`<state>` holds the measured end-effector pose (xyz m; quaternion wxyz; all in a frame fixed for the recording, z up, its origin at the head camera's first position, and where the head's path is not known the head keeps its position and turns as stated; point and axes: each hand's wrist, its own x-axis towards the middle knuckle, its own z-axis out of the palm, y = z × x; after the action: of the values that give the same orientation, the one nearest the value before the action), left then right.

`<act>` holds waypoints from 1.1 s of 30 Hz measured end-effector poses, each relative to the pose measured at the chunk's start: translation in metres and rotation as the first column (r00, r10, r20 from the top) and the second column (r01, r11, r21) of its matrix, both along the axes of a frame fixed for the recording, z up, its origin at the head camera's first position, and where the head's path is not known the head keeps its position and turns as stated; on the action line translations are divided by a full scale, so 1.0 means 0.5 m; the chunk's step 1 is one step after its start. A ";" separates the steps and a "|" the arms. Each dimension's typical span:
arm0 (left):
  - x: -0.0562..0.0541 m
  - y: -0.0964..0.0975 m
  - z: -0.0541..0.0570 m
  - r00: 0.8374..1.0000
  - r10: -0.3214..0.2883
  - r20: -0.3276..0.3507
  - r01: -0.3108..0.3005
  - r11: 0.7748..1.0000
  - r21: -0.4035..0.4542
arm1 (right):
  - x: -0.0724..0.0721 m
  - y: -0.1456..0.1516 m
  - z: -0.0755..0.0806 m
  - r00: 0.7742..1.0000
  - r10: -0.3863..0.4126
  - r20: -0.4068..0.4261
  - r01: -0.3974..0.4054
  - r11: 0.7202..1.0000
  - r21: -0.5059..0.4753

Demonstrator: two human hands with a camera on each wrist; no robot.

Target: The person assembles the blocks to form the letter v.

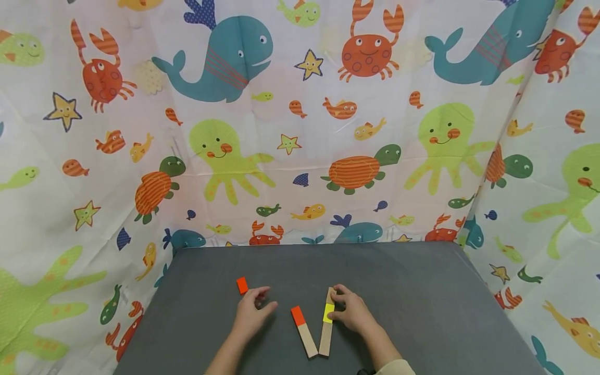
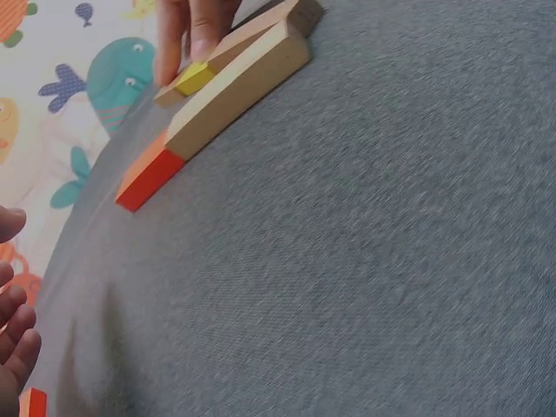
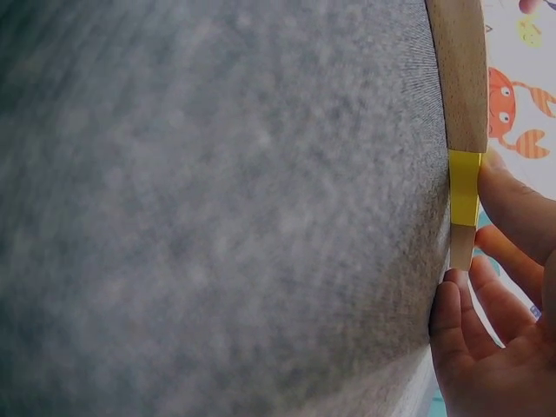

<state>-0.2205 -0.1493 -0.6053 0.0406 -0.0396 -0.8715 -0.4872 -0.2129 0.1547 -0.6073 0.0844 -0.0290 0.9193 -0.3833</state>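
In the head view, a row of blocks angles away on the right: a long plain wooden block (image 1: pixel 325 341), a yellow block (image 1: pixel 328 313) and a short plain wooden block (image 1: pixel 330 295). My right hand (image 1: pixel 352 308) bends its fingers round the far end of the short block, thumb against the yellow one. Left of it lies a second row, a long plain block (image 1: pixel 307 341) with a red block (image 1: pixel 297 315) at its far end. The two rows meet at their near ends. My left hand (image 1: pixel 253 313) hovers with loosely bent fingers, holding nothing. Just beyond it lies a loose red block (image 1: pixel 241 285).
A dark grey cloth-covered table (image 1: pixel 422 291) spreads under the blocks. Behind it and at both sides hangs a white curtain (image 1: pixel 281 182) printed with sea animals.
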 end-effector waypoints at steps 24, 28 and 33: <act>-0.020 -0.048 -0.001 0.996 0.080 -0.046 -0.080 0.997 -0.002 | 0.005 -0.001 0.007 1.000 -0.007 0.017 0.007 1.000 -0.003; -0.021 -0.052 -0.004 0.996 0.085 -0.039 -0.085 0.996 0.006 | 0.005 -0.001 0.006 1.000 -0.005 0.021 0.005 1.000 -0.005; -0.028 -0.059 -0.001 0.992 0.103 -0.067 -0.101 0.994 0.031 | 0.007 -0.001 0.005 1.000 -0.006 0.018 0.006 1.000 -0.014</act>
<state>-0.2345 -0.1787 -0.6056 0.0956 -0.0113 -0.8637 -0.4947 -0.2096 0.1539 -0.6046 0.0913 -0.0234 0.9159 -0.3902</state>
